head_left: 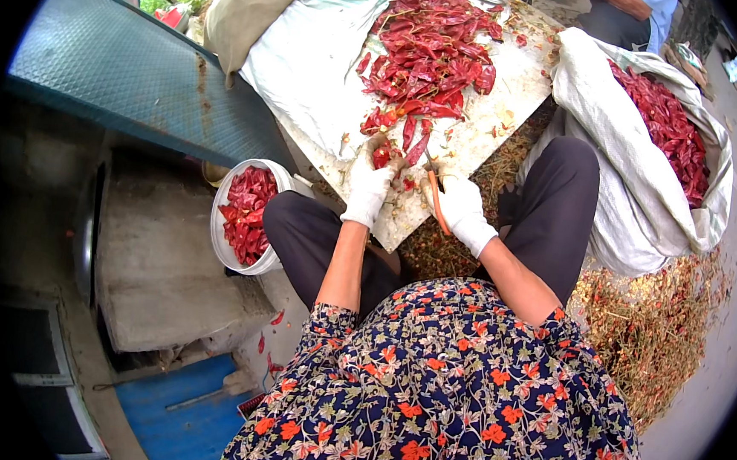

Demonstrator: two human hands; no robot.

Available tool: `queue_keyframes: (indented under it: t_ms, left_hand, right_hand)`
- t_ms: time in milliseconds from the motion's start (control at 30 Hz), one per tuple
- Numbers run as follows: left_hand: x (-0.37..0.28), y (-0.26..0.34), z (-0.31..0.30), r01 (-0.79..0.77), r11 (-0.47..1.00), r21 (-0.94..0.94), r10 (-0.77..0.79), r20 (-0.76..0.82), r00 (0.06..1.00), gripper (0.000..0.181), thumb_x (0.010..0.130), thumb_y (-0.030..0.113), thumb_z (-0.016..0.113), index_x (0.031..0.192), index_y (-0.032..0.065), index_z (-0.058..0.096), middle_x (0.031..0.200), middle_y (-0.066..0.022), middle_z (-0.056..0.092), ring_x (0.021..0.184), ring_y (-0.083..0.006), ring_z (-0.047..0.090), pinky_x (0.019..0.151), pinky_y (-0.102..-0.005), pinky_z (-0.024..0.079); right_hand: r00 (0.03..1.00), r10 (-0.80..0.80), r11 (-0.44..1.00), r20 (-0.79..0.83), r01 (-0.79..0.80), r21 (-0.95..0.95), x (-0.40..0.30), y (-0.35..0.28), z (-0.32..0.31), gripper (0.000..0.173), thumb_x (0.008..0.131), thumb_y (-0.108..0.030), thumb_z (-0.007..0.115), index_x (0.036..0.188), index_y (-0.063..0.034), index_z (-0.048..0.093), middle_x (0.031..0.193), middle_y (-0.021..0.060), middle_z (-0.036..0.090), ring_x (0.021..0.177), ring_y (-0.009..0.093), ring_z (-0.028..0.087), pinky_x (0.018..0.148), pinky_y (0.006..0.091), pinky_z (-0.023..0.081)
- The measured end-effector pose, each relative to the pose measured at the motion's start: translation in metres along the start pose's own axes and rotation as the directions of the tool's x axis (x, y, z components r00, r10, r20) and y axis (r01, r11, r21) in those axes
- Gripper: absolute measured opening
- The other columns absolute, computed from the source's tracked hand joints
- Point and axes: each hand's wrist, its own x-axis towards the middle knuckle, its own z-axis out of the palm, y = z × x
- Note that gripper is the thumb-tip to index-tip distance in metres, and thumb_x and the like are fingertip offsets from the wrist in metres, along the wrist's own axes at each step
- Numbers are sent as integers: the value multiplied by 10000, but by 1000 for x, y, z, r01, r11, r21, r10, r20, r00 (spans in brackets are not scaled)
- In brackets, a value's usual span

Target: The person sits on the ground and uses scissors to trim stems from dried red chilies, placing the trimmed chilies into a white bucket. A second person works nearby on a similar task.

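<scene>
My left hand (pixel 370 182), in a white glove with soiled fingertips, grips a dried red chili pepper (pixel 381 156) over the near corner of a pale board (pixel 515 105). My right hand (pixel 460 201), gloved the same way, holds scissors with orange handles (pixel 436 199), their blades pointing away from me. Loose dried chilies (pixel 418 145) lie just beyond my fingers. Behind them a large heap of dried red chilies (pixel 429 48) spreads over the board, beside a white woven sack (pixel 309 65).
A white bucket (pixel 217 235) of chilies stands by my left knee. At the right is an open white woven sack (pixel 611 144) of chilies, with stem debris (pixel 650 333) on the floor below. Another person (pixel 620 17) sits beyond the board. A blue-green textured panel (pixel 123 65) is at the left.
</scene>
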Motion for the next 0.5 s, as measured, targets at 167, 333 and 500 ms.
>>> queue_keyframes:
  t_ms: [167, 333, 500]
  left_hand:
    - [-5, 0, -10, 32, 998, 56, -26, -102, 994, 398, 900, 47, 789, 1270, 5, 651, 865, -79, 742, 547, -82, 573, 471, -263, 457]
    - [-12, 0, -9, -126, 953, 276, 156, -88, 984, 279, 856, 52, 817, 1119, 5, 736, 836, -38, 734, 637, -101, 599, 607, -279, 511]
    - [-18, -2, -8, -188, 907, 378, 222, -48, 974, 242, 838, 67, 834, 1057, 10, 749, 811, -24, 727, 670, -109, 617, 644, -289, 532]
  right_hand:
    - [994, -110, 990, -21, 108, -95, -6, -29, -31, 352, 989, -396, 570, 1090, -97, 726, 862, 176, 725, 808, 383, 714, 737, 507, 531]
    - [980, -199, 956, 16, 197, -219, -7, -27, -34, 346, 967, -400, 601, 1106, -106, 723, 879, 151, 707, 822, 380, 706, 756, 508, 505]
    - [972, -222, 952, 81, 234, -199, -9, -33, -41, 353, 979, -408, 584, 1059, -98, 733, 831, 167, 704, 798, 386, 716, 739, 515, 527]
